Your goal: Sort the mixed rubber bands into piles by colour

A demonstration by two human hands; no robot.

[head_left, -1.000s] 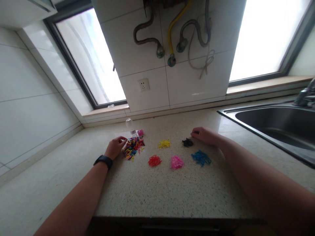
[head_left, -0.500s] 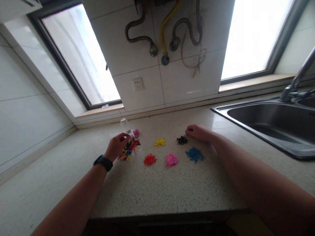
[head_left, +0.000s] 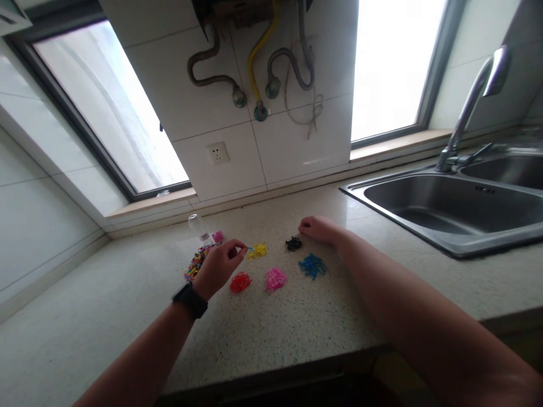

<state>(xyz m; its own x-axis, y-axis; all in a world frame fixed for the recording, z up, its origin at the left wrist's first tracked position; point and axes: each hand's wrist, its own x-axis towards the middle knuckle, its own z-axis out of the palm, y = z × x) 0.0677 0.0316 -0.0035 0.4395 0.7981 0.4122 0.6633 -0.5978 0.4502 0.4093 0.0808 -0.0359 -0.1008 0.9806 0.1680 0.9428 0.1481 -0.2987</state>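
Left hand (head_left: 218,265) pinches a tiny blue band, half-hiding the mixed multicoloured band pile (head_left: 194,264). Right hand (head_left: 319,229) rests curled on the speckled counter (head_left: 297,322), beside the small black band pile (head_left: 293,243); grip unclear.

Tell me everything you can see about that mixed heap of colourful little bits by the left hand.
The mixed heap is a loose, flat pile of tiny pieces in red, yellow, blue, pink and black, too small to identify; they look like thin rubbery or plastic loops. It lies on the speckled counter, left of the sorted single-colour piles. The left hand hovers over its right side, hiding part of it, fingertips pinched on something small and bluish. Just behind it lies a clear small bottle with a pink cap.
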